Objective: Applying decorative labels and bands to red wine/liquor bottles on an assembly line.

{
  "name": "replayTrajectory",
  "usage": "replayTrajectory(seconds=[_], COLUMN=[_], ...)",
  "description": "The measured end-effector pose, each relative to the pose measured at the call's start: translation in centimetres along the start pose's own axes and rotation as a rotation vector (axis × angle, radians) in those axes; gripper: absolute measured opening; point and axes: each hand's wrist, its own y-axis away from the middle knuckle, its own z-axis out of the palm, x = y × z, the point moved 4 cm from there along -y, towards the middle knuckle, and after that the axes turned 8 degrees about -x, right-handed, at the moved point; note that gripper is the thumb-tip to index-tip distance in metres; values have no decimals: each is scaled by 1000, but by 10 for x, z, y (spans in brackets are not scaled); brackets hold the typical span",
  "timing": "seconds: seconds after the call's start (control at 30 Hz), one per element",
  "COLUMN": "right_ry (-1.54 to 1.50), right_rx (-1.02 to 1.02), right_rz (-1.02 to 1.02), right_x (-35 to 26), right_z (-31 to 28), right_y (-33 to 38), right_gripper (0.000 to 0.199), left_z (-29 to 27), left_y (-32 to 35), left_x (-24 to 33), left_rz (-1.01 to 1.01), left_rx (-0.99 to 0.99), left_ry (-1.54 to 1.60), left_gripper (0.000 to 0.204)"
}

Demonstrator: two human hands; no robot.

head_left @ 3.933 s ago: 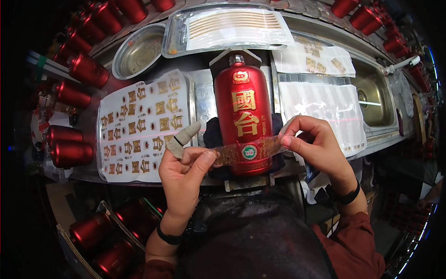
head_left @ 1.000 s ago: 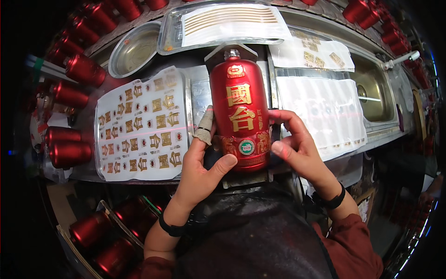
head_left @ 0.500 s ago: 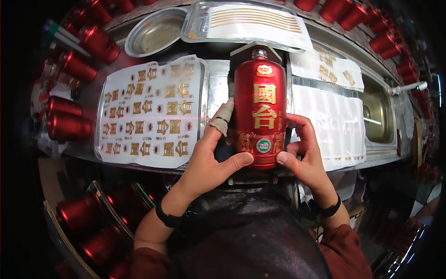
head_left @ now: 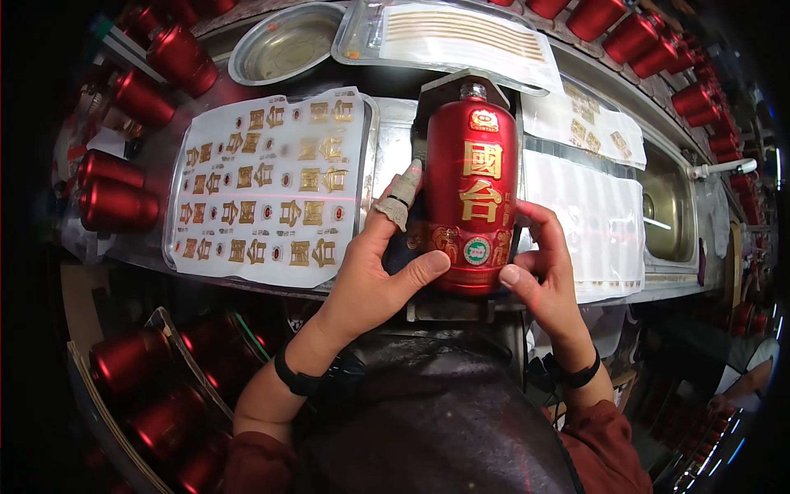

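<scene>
A glossy red bottle (head_left: 471, 267) with raised gold characters and a round green-and-white emblem lies in a dark holder (head_left: 428, 99), its clear glass neck pointing away from me. My left hand (head_left: 362, 284) grips its lower left side, thumb on the front near the base. A beige wrap with a dark band covers one finger of that hand. From the right, my right hand (head_left: 543, 280) holds the bottle, thumb by the lower edge and fingers bent along the side. The undersides of the fingers are partly hidden.
Left of the bottle, a tray (head_left: 368, 165) carries a white sheet of gold decals (head_left: 255, 177). Beyond stand a metal bowl (head_left: 284, 45) and a tray with striped strips (head_left: 469, 37). White sheets (head_left: 584, 214) and a sink (head_left: 666, 218) are at right. Red bottles (head_left: 123, 206) line the edges.
The view has shifted slightly, so the bottle appears a little further right. Both hands keep about the same hold on it.
</scene>
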Motion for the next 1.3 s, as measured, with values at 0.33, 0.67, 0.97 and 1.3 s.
replayTrajectory(seconds=[0.33, 0.67, 0.97, 1.3], right_ry=[62, -118, -89, -160], right_rx=[35, -45, -25, 5], right_rz=[24, -12, -41, 15], right_x=[1, 13, 7, 7], right_z=[0, -12, -12, -8], right_y=[-2, -3, -7, -9], right_gripper=[79, 59, 56, 53], left_z=[-4, 2, 12, 21], left_y=[-2, -7, -10, -18], left_x=[2, 14, 17, 27], left_rz=[-51, -55, -65, -99], left_rx=[-123, -81, -70, -4], left_ry=[-233, -97, -70, 31], left_gripper=[96, 94, 103, 85])
